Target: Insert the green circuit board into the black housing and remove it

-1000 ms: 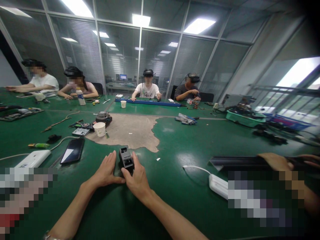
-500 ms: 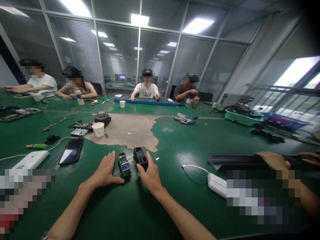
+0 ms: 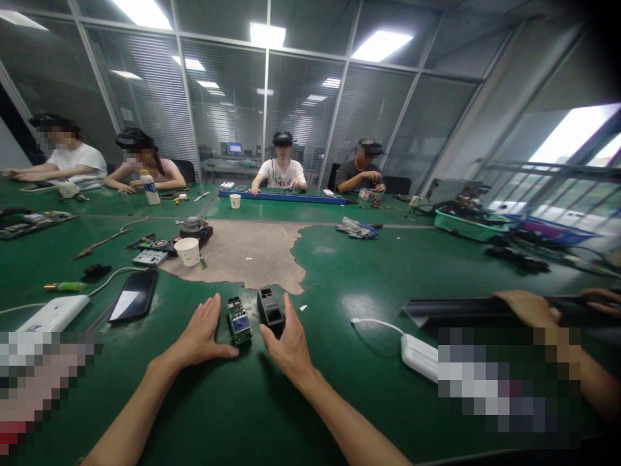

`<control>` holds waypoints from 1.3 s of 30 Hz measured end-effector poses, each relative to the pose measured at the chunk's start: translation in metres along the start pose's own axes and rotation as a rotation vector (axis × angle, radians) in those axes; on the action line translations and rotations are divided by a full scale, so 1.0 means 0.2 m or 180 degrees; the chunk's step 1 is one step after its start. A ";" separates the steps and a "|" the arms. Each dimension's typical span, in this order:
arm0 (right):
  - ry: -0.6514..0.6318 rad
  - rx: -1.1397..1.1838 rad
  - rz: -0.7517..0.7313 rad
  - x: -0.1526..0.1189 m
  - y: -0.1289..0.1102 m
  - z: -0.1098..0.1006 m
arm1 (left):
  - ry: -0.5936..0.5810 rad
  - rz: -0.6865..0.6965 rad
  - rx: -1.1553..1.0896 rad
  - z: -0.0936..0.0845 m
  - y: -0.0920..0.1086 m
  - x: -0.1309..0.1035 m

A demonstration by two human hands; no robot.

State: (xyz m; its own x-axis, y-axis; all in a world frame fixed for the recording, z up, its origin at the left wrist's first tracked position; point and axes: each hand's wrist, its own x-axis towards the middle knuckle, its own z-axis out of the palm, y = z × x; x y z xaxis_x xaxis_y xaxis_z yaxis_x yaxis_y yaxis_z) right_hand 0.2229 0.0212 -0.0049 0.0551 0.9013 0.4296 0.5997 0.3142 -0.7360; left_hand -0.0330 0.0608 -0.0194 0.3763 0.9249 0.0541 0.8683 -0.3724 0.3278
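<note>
A small green circuit board module (image 3: 239,322) with a little display lies on the green table in front of me. My left hand (image 3: 202,331) rests to its left, open, thumb stretched toward the board's near end and fingers pointing forward. Just right of the board stands a black plastic housing (image 3: 270,307) with rectangular cutouts. Around the near right side of this housing is my right hand (image 3: 290,340), thumb and fingers apart. Whether its fingers touch the housing's far side I cannot tell.
A phone (image 3: 134,296), a white power bank (image 3: 53,314) and a paper cup (image 3: 187,251) lie to the left. On the right, another person's hand (image 3: 528,307) rests on a long black profile (image 3: 451,309), near a white adapter with cable (image 3: 420,358). Several people sit across the table.
My right hand's thumb has drawn back from the black housing and its grip has opened. The left hand stays beside the circuit board. The view shifts slightly.
</note>
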 end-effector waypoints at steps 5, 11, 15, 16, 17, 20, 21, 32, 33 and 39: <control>-0.0207 0.0153 0.0085 0.01 0.00 -0.01 | 0.0115 0.0079 -0.0071 0.01 -0.01 0.00; -0.0268 0.0571 0.0115 0.06 -0.17 -0.05 | 0.0147 0.0064 -0.0130 0.02 -0.02 0.00; -0.0389 0.0667 -0.0148 0.08 -0.29 0.00 | 0.0186 0.0084 -0.0089 0.03 -0.03 -0.01; -0.0429 0.0639 -0.0183 0.08 -0.31 0.03 | 0.0184 0.0067 -0.0085 0.03 -0.03 -0.01; -0.0472 0.0598 -0.0213 0.08 -0.32 0.05 | 0.0186 0.0048 -0.0089 0.03 -0.03 -0.01; -0.0555 0.0452 -0.0260 0.08 -0.34 0.11 | 0.0190 0.0023 -0.0130 0.03 -0.03 -0.01; -0.0569 0.0398 -0.0261 0.08 -0.35 0.12 | 0.0187 0.0029 -0.0133 0.03 -0.03 -0.01; -0.0814 -0.0010 -0.0300 -0.02 -0.27 0.15 | 0.0263 0.0153 -0.0065 0.02 -0.02 -0.01; -0.0804 0.0005 -0.0327 -0.03 -0.26 0.16 | 0.0254 0.0156 -0.0060 0.02 -0.02 -0.01; -0.0602 0.0249 -0.0482 -0.05 -0.22 0.17 | 0.0299 0.0235 -0.0148 0.04 -0.03 -0.01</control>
State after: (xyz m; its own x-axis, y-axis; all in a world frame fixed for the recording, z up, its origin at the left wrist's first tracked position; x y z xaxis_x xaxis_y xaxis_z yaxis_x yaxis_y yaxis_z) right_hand 0.1685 0.0095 0.0050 -0.1854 0.8796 0.4380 0.5257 0.4654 -0.7121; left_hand -0.0370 0.0603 -0.0286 0.4047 0.8990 0.1672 0.8225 -0.4378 0.3630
